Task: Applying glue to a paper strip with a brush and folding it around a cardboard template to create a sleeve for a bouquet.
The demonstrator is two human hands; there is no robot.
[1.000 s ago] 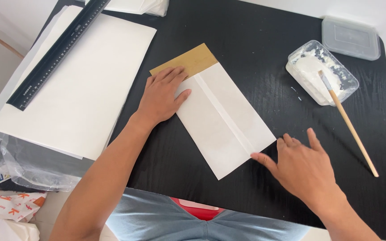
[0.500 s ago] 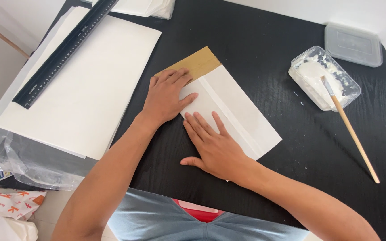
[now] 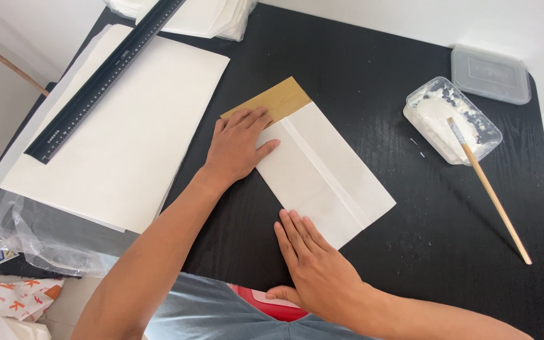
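Left hand (image 3: 237, 146), right hand (image 3: 313, 264) flat on folded white paper (image 3: 322, 176), black table (image 3: 360, 63)

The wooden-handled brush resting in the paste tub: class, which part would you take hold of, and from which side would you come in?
Grip the wooden-handled brush on its bare handle, near the far end that lies on the black table. Come from the right, fingers closing across the shaft. The bristle end sits in the white paste inside the clear tub, so that end is messy. The handle slopes out over the rim, probably leaving a gap beneath.

On the black surface (image 3: 373, 56) lie a black ruler (image 3: 105, 79) across white sheets (image 3: 140, 138), a paste tub (image 3: 451, 119) with a brush (image 3: 489, 189), and a clear lid (image 3: 490, 74).
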